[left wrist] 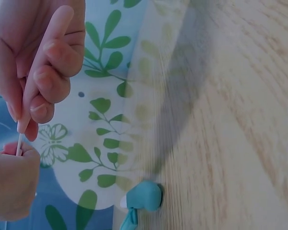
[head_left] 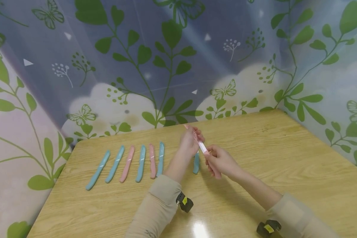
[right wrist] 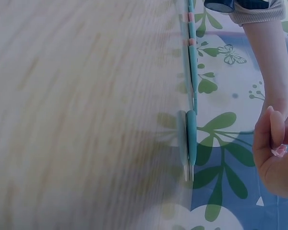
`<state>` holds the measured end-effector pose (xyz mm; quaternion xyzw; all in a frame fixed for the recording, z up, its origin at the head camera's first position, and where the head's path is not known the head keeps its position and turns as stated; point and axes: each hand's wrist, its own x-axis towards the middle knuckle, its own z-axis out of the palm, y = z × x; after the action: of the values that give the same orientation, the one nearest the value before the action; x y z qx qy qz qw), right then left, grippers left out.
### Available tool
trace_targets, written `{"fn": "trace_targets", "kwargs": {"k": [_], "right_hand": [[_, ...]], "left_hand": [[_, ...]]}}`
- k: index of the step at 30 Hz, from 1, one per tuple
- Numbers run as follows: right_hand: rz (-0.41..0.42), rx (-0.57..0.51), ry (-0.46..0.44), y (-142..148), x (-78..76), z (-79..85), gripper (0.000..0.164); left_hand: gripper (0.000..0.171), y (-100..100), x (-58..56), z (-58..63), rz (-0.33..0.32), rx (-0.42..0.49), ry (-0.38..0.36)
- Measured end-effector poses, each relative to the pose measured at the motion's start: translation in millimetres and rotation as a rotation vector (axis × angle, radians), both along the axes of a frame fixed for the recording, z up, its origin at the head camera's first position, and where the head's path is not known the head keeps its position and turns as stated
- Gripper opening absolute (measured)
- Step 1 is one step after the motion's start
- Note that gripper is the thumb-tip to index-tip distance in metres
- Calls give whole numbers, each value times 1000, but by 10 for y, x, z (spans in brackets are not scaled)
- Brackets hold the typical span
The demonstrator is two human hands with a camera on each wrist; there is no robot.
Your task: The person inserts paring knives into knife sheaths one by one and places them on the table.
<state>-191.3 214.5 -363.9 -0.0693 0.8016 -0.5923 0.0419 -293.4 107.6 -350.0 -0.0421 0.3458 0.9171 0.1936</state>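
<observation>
A pink knife (head_left: 203, 147) is held up between both hands above the table. My right hand (head_left: 224, 162) grips its pink handle, the lower end sticking out below the fingers. Nearer its other end, my left hand (head_left: 191, 140) holds the knife, with a pink-and-white patterned tip showing past the fingers. A narrow white stretch shows between the hands; in the left wrist view too, a thin white strip joins the right hand (left wrist: 50, 72) and left hand (left wrist: 12, 184). Under them lies a teal knife (head_left: 196, 164), its white blade partly hidden by the left hand.
Several teal and pink knives lie in a row on the left, among them a pink knife (head_left: 127, 164) and a teal knife (head_left: 98, 170). The wooden table (head_left: 285, 158) meets a leaf-patterned cloth (head_left: 178, 66) behind. Black wrist devices hang below both sleeves.
</observation>
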Motion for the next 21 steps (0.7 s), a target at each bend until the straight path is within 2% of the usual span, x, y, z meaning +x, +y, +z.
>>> {"fn": "trace_targets", "kwargs": {"k": [21], "right_hand": [[-7,-11,-7,8,-18,-36,31]], "left_hand": [[28,60,79,-35,-26,-50,-4]]}}
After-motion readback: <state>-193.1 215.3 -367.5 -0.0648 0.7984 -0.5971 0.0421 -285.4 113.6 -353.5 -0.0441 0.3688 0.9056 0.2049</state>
